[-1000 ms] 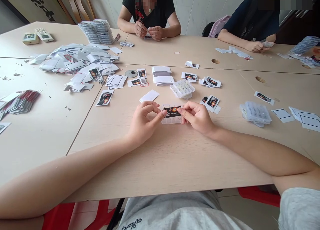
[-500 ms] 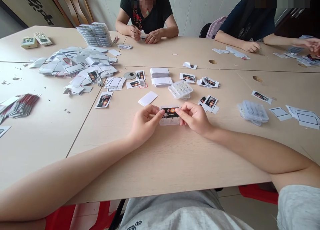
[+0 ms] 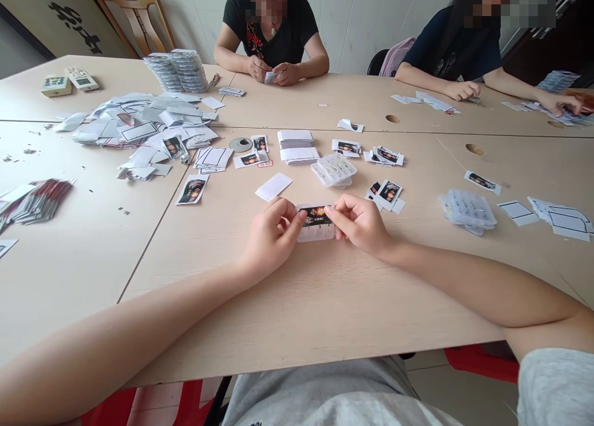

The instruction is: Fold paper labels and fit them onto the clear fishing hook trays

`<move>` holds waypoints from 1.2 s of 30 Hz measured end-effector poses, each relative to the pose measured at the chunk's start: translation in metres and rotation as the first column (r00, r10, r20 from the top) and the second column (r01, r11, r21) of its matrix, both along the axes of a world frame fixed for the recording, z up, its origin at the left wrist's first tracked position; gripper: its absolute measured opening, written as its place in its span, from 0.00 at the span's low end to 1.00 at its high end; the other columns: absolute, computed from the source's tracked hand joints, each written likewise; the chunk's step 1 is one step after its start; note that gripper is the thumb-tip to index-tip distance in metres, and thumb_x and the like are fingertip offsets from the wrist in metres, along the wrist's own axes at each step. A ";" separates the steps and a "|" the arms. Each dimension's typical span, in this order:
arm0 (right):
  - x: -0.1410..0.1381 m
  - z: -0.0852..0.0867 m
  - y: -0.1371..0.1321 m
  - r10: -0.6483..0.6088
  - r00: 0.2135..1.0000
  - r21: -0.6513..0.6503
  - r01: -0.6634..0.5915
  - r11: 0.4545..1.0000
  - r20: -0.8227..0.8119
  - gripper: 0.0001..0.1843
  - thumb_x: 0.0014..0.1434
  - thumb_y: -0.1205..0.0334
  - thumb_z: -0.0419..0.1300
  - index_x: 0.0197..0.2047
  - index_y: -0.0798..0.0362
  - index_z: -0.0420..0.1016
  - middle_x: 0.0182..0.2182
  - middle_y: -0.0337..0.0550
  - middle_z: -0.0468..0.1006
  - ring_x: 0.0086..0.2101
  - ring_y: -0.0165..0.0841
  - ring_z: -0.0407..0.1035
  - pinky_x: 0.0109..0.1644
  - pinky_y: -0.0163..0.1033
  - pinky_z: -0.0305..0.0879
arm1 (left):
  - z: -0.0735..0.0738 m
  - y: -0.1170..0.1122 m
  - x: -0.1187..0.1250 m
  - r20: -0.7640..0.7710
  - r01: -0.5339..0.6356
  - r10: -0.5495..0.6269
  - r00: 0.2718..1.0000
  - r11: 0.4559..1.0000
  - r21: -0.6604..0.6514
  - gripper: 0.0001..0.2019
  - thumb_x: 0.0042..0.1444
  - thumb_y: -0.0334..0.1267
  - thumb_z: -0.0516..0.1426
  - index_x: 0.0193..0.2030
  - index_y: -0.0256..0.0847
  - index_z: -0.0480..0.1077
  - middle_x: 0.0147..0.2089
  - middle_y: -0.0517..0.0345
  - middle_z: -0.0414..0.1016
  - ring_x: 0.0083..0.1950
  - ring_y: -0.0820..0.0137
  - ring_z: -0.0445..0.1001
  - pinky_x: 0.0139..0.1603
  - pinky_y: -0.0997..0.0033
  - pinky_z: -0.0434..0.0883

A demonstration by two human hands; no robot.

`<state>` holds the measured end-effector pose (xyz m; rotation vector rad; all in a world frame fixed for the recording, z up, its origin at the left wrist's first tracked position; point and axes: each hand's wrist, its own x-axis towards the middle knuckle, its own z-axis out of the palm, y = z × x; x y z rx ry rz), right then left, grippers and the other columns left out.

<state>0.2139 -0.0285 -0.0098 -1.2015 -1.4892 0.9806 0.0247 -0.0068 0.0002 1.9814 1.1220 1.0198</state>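
My left hand (image 3: 271, 235) and my right hand (image 3: 359, 223) both pinch a small clear plastic packet (image 3: 316, 223) with a black printed label across it, held just above the wooden table (image 3: 325, 302). Each hand grips one end, thumbs and forefingers pressed on the label. A blank white card (image 3: 273, 186) lies just beyond my left hand. A small stack of clear packets (image 3: 335, 168) sits beyond the held one. Printed labels (image 3: 386, 193) lie next to my right hand.
A heap of white backing papers (image 3: 143, 129) covers the far left. Stacked white cards (image 3: 297, 146), a tape roll (image 3: 240, 144) and another packet pile (image 3: 466, 210) lie around. Two other people sit across the table, one person's hands (image 3: 275, 73) on small packets.
My hands and the packet stayed nearly in place; the view tilted slightly. The person at far right stretched an arm out to the right.
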 end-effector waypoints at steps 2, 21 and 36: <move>0.001 -0.001 0.000 0.006 1.000 -0.009 -0.006 1.000 -0.005 0.17 0.58 0.52 0.59 0.25 0.52 0.61 0.13 0.33 0.65 0.15 0.27 0.63 0.20 0.33 0.57 | 0.000 0.000 -0.001 0.005 0.008 -0.008 1.000 1.000 -0.028 0.12 0.59 0.42 0.53 0.27 0.39 0.60 0.28 0.60 0.64 0.29 0.75 0.62 0.29 0.75 0.61; -0.001 0.001 -0.002 0.001 0.999 0.010 -0.002 1.000 0.053 0.16 0.59 0.56 0.59 0.24 0.52 0.60 0.13 0.34 0.66 0.14 0.26 0.62 0.19 0.33 0.57 | -0.001 -0.004 0.001 -0.023 -0.044 0.044 0.999 0.999 -0.017 0.12 0.58 0.40 0.54 0.26 0.38 0.60 0.25 0.62 0.63 0.27 0.76 0.61 0.28 0.74 0.60; -0.001 -0.002 -0.002 -0.010 0.996 0.014 0.009 1.000 0.084 0.16 0.59 0.56 0.58 0.24 0.52 0.60 0.14 0.34 0.65 0.14 0.27 0.61 0.18 0.33 0.53 | -0.002 -0.005 0.001 -0.048 -0.024 0.025 0.999 0.999 0.025 0.13 0.59 0.36 0.53 0.25 0.39 0.56 0.25 0.63 0.59 0.27 0.76 0.58 0.29 0.73 0.58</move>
